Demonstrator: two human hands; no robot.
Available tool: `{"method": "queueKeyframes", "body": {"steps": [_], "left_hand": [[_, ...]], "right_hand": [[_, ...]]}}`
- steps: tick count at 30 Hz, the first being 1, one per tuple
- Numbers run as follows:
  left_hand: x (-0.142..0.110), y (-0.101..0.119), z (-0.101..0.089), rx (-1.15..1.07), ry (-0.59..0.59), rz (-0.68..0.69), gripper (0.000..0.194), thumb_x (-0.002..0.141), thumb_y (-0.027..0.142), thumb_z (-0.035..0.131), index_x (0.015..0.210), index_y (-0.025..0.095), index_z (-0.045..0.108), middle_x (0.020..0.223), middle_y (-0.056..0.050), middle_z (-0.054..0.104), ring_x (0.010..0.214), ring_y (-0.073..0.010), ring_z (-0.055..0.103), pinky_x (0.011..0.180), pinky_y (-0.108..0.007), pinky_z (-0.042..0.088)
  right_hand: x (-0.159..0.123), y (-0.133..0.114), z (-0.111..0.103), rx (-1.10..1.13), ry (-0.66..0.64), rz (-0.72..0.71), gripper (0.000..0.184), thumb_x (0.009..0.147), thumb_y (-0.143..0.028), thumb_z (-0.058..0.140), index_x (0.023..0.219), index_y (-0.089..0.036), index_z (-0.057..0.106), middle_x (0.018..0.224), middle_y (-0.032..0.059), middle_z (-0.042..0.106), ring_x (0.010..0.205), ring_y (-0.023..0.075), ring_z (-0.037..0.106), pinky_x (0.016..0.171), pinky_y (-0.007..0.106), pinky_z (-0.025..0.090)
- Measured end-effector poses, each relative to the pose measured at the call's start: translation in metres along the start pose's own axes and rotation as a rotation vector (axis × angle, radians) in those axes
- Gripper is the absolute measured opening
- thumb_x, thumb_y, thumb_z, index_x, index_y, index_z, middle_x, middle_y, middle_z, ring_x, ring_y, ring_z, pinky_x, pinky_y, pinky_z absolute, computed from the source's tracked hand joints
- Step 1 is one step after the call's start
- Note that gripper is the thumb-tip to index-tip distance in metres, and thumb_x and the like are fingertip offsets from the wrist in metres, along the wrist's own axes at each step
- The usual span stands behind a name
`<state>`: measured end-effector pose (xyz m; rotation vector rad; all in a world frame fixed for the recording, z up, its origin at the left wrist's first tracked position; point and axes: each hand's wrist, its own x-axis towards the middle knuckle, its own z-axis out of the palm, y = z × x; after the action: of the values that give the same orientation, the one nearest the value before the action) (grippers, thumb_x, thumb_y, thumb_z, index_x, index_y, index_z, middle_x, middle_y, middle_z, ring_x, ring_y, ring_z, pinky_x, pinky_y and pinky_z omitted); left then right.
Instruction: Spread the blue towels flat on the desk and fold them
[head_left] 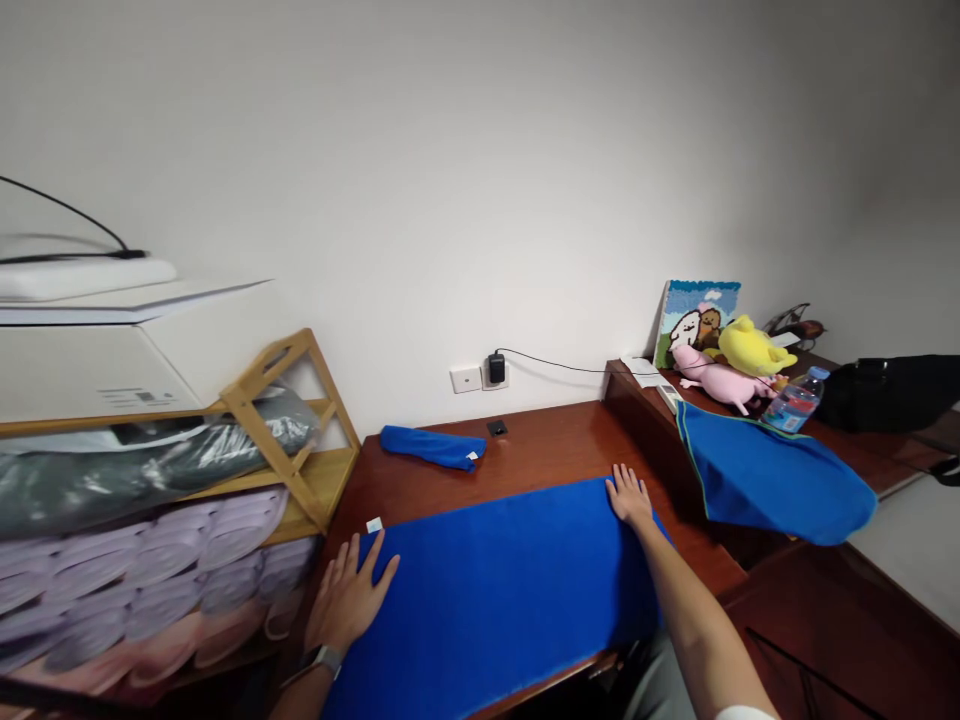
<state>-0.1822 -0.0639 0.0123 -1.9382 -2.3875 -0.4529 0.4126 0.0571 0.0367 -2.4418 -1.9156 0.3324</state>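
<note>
A blue towel [502,580] lies spread over the reddish-brown desk [547,442], its near edge close to the desk's front. Flat on its far left corner, near a small white tag [374,524], rests my left hand [349,592] with fingers apart. My right hand [628,495] presses on the far right corner, its fingers stretched out too. Neither hand grips anything. Behind the spread towel, a folded blue cloth [431,446] with a white tag lies near the wall.
On the left stands a wooden rack [341,475] with lilac slippers [240,525] and a white box [97,360]. A raised ledge on the right bears a green-edged blue cloth [772,475], plush toys [724,380] and a bottle [796,400]. A black plug [496,367] trails a cable.
</note>
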Motion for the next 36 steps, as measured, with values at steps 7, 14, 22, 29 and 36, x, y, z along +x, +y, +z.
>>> {"method": "queueKeyframes", "body": {"steps": [7, 14, 22, 29, 36], "left_hand": [[0.001, -0.001, 0.003, 0.042, -0.034, -0.024, 0.085, 0.096, 0.068, 0.034, 0.165, 0.018, 0.039, 0.175, -0.019, 0.035, 0.163, -0.0363, 0.029, 0.131, -0.055, 0.024], [0.007, 0.015, -0.014, 0.115, -0.008, 0.035, 0.085, 0.098, 0.064, 0.033, 0.162, 0.008, 0.043, 0.172, -0.023, 0.039, 0.162, -0.0367, 0.032, 0.132, -0.054, 0.025], [0.018, 0.018, 0.005, 0.073, -0.005, 0.187, 0.073, 0.101, 0.057, 0.034, 0.159, 0.016, 0.051, 0.168, -0.018, 0.047, 0.159, -0.0355, 0.039, 0.128, -0.059, 0.031], [0.009, -0.047, 0.015, 0.069, -0.041, 0.096, 0.085, 0.098, 0.063, 0.029, 0.162, 0.01, 0.043, 0.171, -0.024, 0.039, 0.158, -0.0391, 0.038, 0.127, -0.059, 0.034], [0.009, -0.031, 0.001, 0.053, -0.039, 0.063, 0.086, 0.097, 0.065, 0.031, 0.162, 0.01, 0.043, 0.172, -0.023, 0.039, 0.159, -0.0378, 0.039, 0.129, -0.058, 0.031]], "right_hand": [[0.005, 0.033, 0.006, 0.007, 0.013, 0.041, 0.074, 0.109, -0.051, 0.007, 0.173, -0.014, 0.009, 0.181, 0.0058, 0.009, 0.167, 0.0219, 0.008, 0.134, 0.045, 0.007], [-0.02, -0.026, -0.017, 0.021, 0.177, -0.11, 0.073, 0.109, -0.041, 0.015, 0.171, -0.004, 0.024, 0.178, 0.0113, 0.018, 0.167, 0.0265, 0.011, 0.135, 0.047, 0.004], [-0.114, -0.217, 0.035, 0.211, 0.063, -0.759, 0.069, 0.112, -0.055, 0.02, 0.171, -0.02, 0.03, 0.176, 0.004, 0.028, 0.165, 0.0218, 0.02, 0.135, 0.044, 0.011], [-0.052, -0.083, 0.019, 0.034, 0.025, -0.256, 0.073, 0.111, -0.053, 0.016, 0.173, -0.014, 0.019, 0.178, 0.0075, 0.017, 0.167, 0.0217, 0.01, 0.134, 0.044, 0.004], [-0.019, 0.008, -0.006, -0.032, 0.004, -0.062, 0.073, 0.111, -0.05, 0.013, 0.173, -0.012, 0.013, 0.18, 0.005, 0.012, 0.167, 0.0206, 0.009, 0.134, 0.043, 0.007]]}}
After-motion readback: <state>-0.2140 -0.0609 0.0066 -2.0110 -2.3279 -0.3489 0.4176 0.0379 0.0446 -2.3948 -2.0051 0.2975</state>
